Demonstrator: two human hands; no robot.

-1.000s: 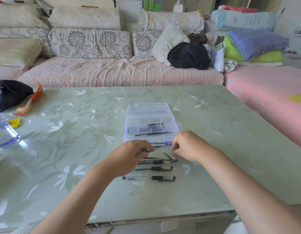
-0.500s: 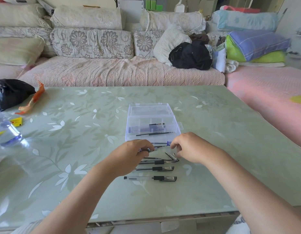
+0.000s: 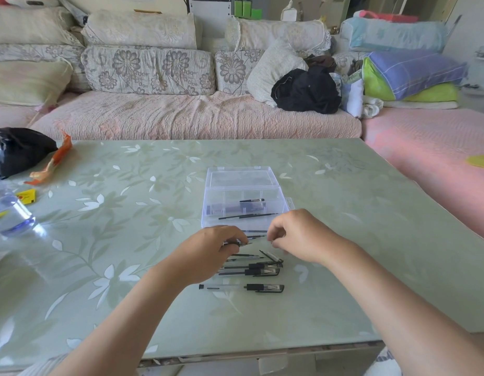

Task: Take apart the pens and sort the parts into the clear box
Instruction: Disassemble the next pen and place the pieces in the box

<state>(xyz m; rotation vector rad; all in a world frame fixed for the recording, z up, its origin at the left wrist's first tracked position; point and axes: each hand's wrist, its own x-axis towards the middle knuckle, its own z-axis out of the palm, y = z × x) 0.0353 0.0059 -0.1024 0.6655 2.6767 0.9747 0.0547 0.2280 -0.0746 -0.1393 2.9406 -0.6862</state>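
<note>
My left hand (image 3: 208, 256) grips a pen (image 3: 239, 243) whose tip points right, just in front of the clear box (image 3: 283, 204). My right hand (image 3: 303, 237) hovers a short gap to the right with its fingertips pinched together; what they hold is too small to make out. The open box has thin black refills (image 3: 247, 216) and other pen parts in its compartments. Under my hands lies a pile of black-capped pens (image 3: 262, 268). One whole clear pen (image 3: 242, 287) lies apart, nearer to me.
The green flowered table (image 3: 344, 267) ends just below my forearms. At its left edge are a black bag (image 3: 18, 150), an orange wrapper (image 3: 53, 164), a small yellow item (image 3: 26, 196) and a clear plastic bottle (image 3: 10, 215). A sofa (image 3: 194, 118) runs behind.
Both hands stay over the pen pile and barely shift. The gap between my right fingertips and the pen in my left hand has widened slightly.
</note>
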